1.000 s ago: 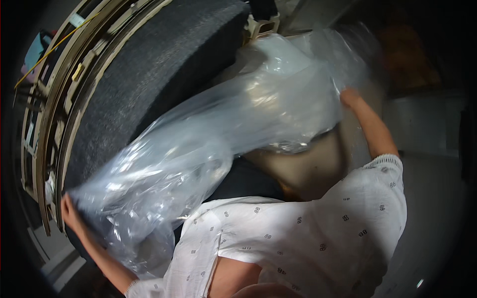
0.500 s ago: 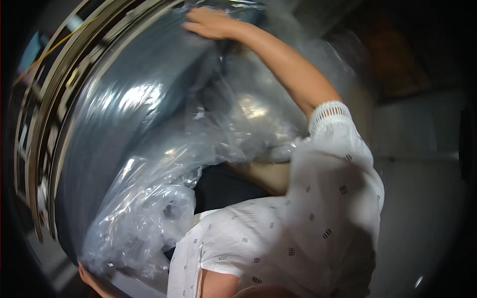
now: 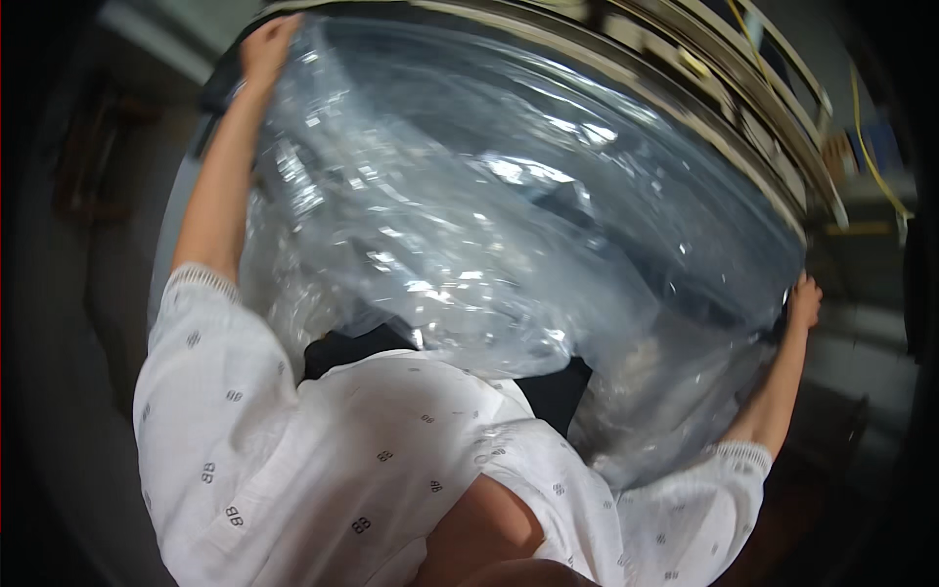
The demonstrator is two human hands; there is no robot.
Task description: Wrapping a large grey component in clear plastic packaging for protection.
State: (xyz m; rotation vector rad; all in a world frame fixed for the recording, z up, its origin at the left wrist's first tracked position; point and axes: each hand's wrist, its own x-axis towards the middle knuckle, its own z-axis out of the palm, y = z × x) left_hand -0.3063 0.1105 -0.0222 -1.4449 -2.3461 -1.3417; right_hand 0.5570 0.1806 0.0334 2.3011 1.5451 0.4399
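Note:
A large sheet of clear plastic (image 3: 440, 235), crumpled and shiny, spreads in front of me over a wide dark flat surface (image 3: 665, 196). My left arm reaches far out to the upper left, where my left hand (image 3: 269, 51) is closed on the plastic sheet at its far left corner. At the right end, lower in view, my right hand (image 3: 805, 301) has its fingers curled at the sheet's edge. Between the hands the plastic is smoother along the far side. Loose folds bunch up against my body. What lies under the folds is partly hidden.
Beyond the dark surface runs a pale slatted frame or rack (image 3: 724, 73) with several rails. A yellow cord (image 3: 861, 137) hangs at the upper right, near a blue box (image 3: 873, 147). Dark furniture (image 3: 98, 157) stands at the far left.
My view has swung round, so the rack is now at the upper right. My right hand, flat on the plastic before, is now curled at its right edge. Both arms are spread wide.

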